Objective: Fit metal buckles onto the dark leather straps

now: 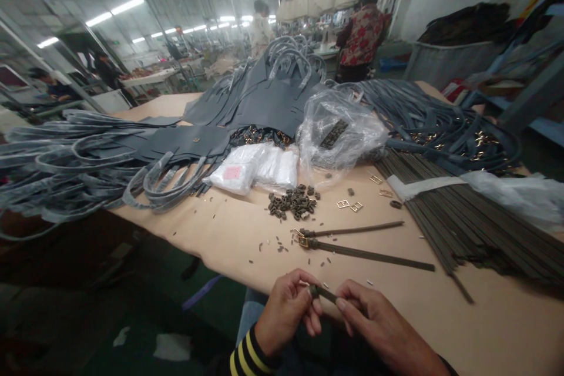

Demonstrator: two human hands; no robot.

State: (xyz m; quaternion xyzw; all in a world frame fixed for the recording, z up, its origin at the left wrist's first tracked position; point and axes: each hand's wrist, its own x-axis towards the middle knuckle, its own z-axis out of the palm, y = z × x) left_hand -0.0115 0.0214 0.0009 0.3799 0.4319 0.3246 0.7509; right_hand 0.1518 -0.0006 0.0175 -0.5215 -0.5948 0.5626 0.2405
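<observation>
Between my two hands, just over the table's near edge, is a dark olive strap (326, 294). My left hand (286, 306) pinches its left end, where a small loop of the same colour seems to sit around it. Thumb and fingers of my right hand (368, 312) grip the strap further along; its other end is hidden. Beyond my hands lie two olive straps with gold buckles, the nearer strap (374, 256) and the farther strap (361, 228). A heap of small olive loops (293, 202) sits behind them, with loose gold buckles (342, 204) to its right.
Bundled olive straps (434, 205) cover the right side. White plastic packets (238, 167) and a clear bag (339, 135) stand behind the loops. Grey-blue bag panels with handles (268, 94) pile up at the back. Tiny scraps dot the table (229, 247). A person (363, 35) stands beyond.
</observation>
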